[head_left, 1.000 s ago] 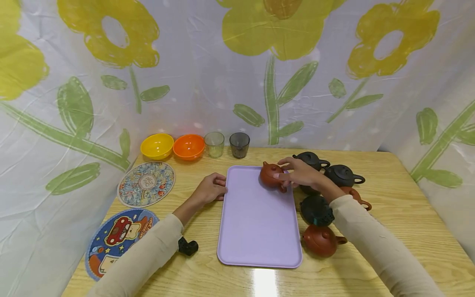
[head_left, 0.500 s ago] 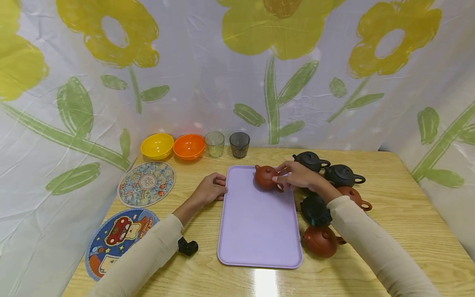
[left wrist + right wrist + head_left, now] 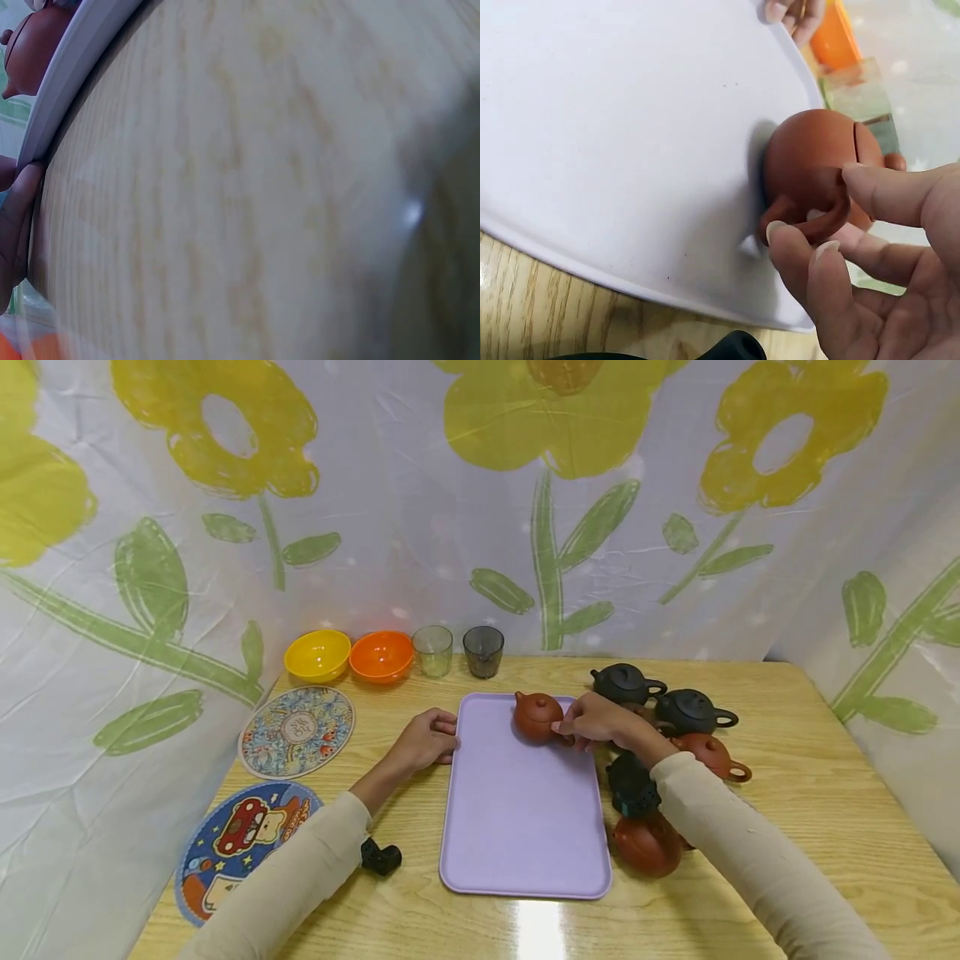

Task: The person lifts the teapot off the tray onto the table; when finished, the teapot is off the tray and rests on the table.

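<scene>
Evidently clay teapot (image 3: 536, 717) rigid, brittle, probably light; right hand (image 3: 596, 720) pinching handle loop; left hand (image 3: 426, 741) curled, touching tray (image 3: 517, 827) edge.

Beige long sleeves (image 3: 300, 868) — bare hands.
</scene>
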Demonstrator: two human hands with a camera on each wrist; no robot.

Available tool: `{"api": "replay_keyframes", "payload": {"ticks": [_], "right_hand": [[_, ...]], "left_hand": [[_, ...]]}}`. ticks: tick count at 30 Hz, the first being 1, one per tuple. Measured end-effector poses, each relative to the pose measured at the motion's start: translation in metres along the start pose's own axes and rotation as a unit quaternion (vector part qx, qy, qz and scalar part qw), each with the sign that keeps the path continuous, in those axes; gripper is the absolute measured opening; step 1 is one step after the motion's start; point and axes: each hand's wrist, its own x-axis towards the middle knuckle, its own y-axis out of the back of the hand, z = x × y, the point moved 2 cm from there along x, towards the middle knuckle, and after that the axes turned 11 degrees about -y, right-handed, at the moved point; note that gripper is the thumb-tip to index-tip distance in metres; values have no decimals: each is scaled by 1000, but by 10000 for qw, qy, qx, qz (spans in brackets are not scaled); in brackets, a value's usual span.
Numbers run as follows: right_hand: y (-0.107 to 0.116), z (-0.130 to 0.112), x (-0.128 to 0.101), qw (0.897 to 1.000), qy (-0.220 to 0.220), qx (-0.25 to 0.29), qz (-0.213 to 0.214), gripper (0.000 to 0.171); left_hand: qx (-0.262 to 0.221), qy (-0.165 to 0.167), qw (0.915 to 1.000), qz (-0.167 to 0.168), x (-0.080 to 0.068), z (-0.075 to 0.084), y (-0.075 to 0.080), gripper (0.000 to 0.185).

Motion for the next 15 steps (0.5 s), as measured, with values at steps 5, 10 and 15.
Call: {"api": "replay_keyframes", "payload": {"ticks": [5, 10, 15], "right_hand": [[0, 0, 1, 10000, 55, -35, -23, 31], [0, 0, 2, 9999, 62, -73, -55, 29], [-1, 1, 2, 9999, 64, -21, -112, 27]], "left_hand": [[21, 35, 10000, 21, 0, 2, -1, 43], [18, 38, 10000, 10, 0, 2, -1, 44], [2, 35, 10000, 0, 0, 1, 0, 43]]}}
